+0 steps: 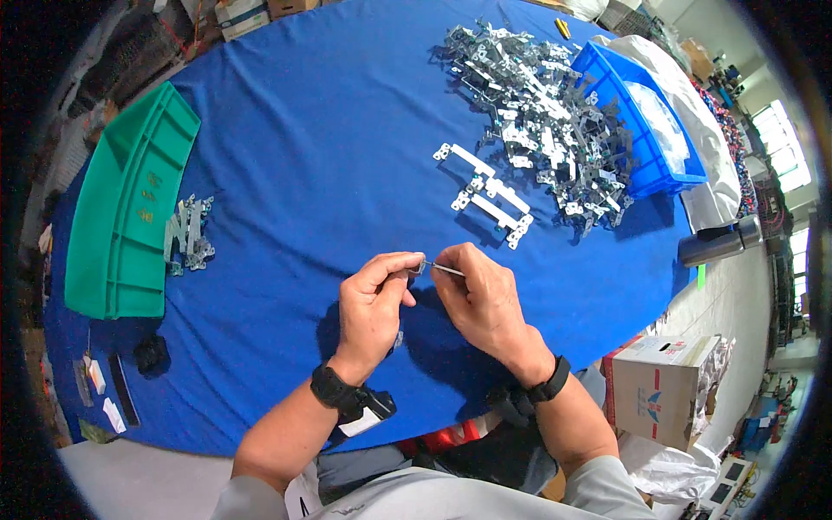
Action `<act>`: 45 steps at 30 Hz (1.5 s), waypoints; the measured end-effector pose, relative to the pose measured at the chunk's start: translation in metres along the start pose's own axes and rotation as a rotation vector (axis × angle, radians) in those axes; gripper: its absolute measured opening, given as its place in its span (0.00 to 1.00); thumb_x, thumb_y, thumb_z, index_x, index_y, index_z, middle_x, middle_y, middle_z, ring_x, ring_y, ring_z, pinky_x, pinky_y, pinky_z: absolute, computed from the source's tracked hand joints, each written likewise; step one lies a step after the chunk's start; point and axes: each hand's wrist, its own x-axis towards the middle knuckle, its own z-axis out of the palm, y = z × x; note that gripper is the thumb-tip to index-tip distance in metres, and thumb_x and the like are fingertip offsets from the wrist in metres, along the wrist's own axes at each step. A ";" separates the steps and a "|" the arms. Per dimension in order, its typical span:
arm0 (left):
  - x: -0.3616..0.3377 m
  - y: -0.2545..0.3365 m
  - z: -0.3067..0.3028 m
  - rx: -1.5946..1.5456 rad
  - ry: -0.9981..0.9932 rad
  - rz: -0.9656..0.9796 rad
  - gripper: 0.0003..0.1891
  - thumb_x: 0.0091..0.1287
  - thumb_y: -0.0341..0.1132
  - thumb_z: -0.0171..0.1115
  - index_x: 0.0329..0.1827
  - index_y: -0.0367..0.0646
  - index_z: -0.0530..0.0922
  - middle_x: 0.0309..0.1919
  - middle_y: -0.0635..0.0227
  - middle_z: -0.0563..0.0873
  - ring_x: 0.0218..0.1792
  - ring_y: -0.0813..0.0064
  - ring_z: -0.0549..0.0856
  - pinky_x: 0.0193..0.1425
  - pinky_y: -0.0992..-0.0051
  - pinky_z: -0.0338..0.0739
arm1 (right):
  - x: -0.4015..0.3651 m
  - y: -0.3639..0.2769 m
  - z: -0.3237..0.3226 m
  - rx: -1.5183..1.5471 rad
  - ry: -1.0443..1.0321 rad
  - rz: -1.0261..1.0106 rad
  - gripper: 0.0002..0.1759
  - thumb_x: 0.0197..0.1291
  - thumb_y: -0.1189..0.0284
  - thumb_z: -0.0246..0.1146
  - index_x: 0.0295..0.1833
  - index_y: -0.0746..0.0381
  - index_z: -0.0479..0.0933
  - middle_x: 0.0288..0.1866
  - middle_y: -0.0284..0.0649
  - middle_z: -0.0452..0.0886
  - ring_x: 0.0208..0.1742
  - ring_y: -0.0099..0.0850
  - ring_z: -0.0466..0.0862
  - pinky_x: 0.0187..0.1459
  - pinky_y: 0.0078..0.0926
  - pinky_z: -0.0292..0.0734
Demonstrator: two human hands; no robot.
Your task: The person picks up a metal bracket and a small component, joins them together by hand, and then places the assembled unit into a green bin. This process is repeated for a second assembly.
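My left hand (371, 312), closed, pinches a small metal bracket (419, 266) near the front middle of the blue cloth. Facing it, my right hand (482, 299) has its fingers closed on a thin metal rod (448, 269), whose tip meets the bracket. Most of the bracket is hidden by my left fingers. Beyond my hands lie a few loose metal brackets (494, 211), apart from the large heap of brackets (555, 113) at the upper right. A smaller stack of brackets (189, 236) lies on the left side.
A green bin (139, 208) stands on the left of the blue cloth (303, 130). At the right are a blue bin (646, 121) holding a clear bag and a dark metal cylinder (721, 242). Below the table edge sits a cardboard box (656, 386).
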 end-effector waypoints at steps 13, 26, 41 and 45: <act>0.001 -0.002 0.000 -0.029 -0.017 0.028 0.14 0.71 0.18 0.53 0.51 0.36 0.86 0.47 0.63 0.88 0.36 0.82 0.83 0.36 0.82 0.79 | 0.001 -0.001 0.001 -0.061 0.011 -0.041 0.09 0.65 0.70 0.66 0.41 0.63 0.74 0.31 0.46 0.80 0.30 0.47 0.83 0.28 0.42 0.76; 0.000 0.000 0.001 -0.020 -0.011 0.019 0.14 0.70 0.18 0.54 0.50 0.37 0.87 0.49 0.63 0.88 0.43 0.79 0.85 0.37 0.81 0.82 | 0.000 0.002 0.002 -0.242 -0.048 -0.036 0.11 0.67 0.69 0.66 0.36 0.63 0.74 0.24 0.45 0.77 0.25 0.46 0.81 0.25 0.40 0.73; -0.001 0.003 0.001 -0.016 -0.012 0.041 0.15 0.70 0.17 0.52 0.51 0.36 0.86 0.50 0.62 0.87 0.40 0.80 0.84 0.38 0.81 0.81 | 0.001 0.000 0.001 -0.158 -0.043 -0.014 0.09 0.66 0.71 0.67 0.40 0.64 0.75 0.27 0.47 0.81 0.26 0.45 0.83 0.26 0.38 0.75; -0.001 0.002 0.000 -0.019 -0.030 0.063 0.15 0.70 0.17 0.52 0.51 0.36 0.86 0.50 0.62 0.87 0.39 0.80 0.83 0.38 0.81 0.81 | 0.001 -0.001 0.004 -0.040 0.023 0.017 0.13 0.68 0.64 0.65 0.36 0.62 0.74 0.27 0.48 0.81 0.27 0.49 0.83 0.25 0.45 0.75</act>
